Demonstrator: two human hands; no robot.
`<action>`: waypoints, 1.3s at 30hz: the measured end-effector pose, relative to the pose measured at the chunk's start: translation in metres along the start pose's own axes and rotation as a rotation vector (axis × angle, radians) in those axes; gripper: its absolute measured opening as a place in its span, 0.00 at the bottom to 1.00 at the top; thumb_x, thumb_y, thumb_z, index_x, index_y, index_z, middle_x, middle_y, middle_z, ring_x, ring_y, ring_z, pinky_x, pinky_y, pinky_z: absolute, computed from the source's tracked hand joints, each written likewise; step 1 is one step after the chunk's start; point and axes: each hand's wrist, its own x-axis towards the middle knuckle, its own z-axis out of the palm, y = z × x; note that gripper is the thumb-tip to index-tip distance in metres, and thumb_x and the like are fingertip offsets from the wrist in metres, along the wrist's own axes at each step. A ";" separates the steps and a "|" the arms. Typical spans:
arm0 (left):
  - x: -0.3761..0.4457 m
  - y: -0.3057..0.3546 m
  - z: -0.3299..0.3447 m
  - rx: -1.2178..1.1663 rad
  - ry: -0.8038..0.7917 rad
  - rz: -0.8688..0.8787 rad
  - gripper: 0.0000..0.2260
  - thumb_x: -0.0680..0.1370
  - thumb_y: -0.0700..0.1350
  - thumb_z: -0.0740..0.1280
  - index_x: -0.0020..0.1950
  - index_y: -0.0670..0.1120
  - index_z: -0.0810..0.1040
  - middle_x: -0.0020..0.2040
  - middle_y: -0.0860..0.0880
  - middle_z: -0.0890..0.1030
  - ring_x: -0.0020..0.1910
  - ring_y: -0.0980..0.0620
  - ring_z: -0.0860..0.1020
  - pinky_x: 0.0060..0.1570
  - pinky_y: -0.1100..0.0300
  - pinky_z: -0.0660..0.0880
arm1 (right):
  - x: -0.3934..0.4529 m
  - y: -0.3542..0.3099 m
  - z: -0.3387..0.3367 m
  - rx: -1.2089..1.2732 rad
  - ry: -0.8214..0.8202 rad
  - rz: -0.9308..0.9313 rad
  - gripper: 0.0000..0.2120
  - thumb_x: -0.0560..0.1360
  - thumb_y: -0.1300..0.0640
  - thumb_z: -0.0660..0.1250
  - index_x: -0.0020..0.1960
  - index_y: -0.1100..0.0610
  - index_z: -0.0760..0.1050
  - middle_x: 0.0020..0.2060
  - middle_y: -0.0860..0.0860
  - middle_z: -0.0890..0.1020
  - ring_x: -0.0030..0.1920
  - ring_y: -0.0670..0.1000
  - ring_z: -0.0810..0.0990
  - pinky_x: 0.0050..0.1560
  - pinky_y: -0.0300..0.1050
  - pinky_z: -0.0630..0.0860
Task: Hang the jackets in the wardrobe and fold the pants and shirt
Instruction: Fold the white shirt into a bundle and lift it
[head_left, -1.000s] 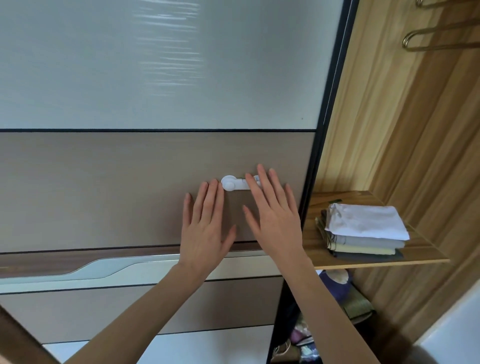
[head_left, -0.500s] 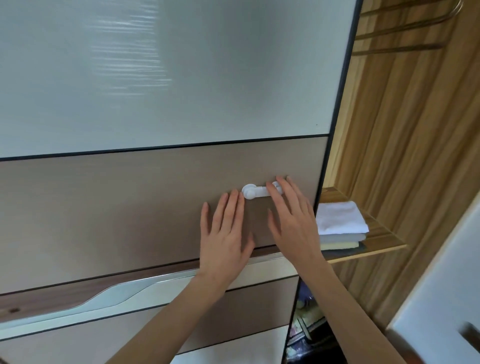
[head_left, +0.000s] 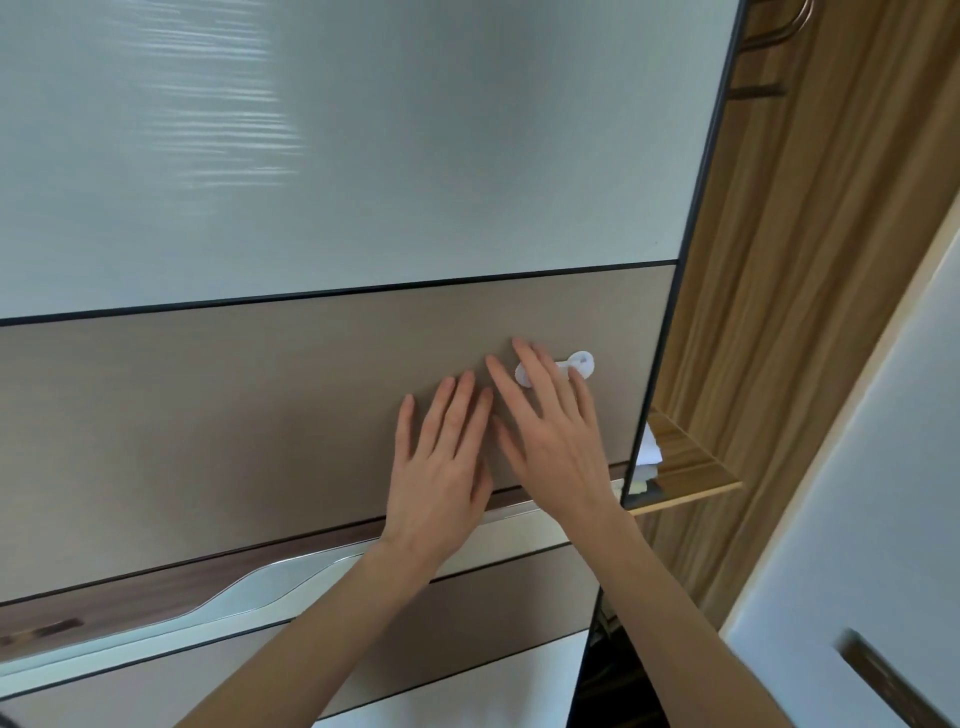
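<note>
hands flat, fingers straight, holding nothing: left hand (head_left: 441, 467) and right hand (head_left: 558, 441) press the sliding wardrobe door (head_left: 311, 415) at centre frame. folded clothes (head_left: 649, 460) lie on the shelf (head_left: 691, 467), right. closing step likely; next, a further sideways push.

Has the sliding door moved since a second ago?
Yes. The door has slid right, closing: it now hides most of the folded stack on the fixed shelf.

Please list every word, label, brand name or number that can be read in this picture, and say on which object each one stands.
None: no readable text appears on the sliding door, the white latch, the folded clothes, the shelf or either hand.
</note>
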 end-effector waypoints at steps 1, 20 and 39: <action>0.002 0.002 0.002 0.006 0.008 -0.002 0.37 0.79 0.45 0.69 0.85 0.44 0.58 0.86 0.45 0.53 0.85 0.46 0.51 0.81 0.35 0.49 | -0.003 0.007 0.002 -0.021 -0.031 0.001 0.28 0.86 0.46 0.59 0.84 0.50 0.58 0.84 0.53 0.58 0.84 0.56 0.55 0.81 0.60 0.56; 0.004 0.038 0.052 0.071 0.026 0.036 0.34 0.82 0.49 0.63 0.86 0.45 0.54 0.86 0.45 0.52 0.85 0.44 0.52 0.81 0.36 0.48 | -0.032 0.105 0.004 -0.110 -0.008 0.112 0.33 0.86 0.38 0.55 0.86 0.50 0.51 0.85 0.53 0.51 0.85 0.58 0.48 0.81 0.64 0.54; 0.036 0.077 0.070 0.082 -0.010 0.073 0.33 0.84 0.49 0.59 0.86 0.47 0.50 0.87 0.49 0.49 0.85 0.50 0.50 0.82 0.39 0.47 | -0.043 0.167 -0.020 -0.028 -0.242 0.309 0.36 0.85 0.35 0.52 0.86 0.48 0.42 0.85 0.50 0.43 0.85 0.54 0.44 0.83 0.59 0.52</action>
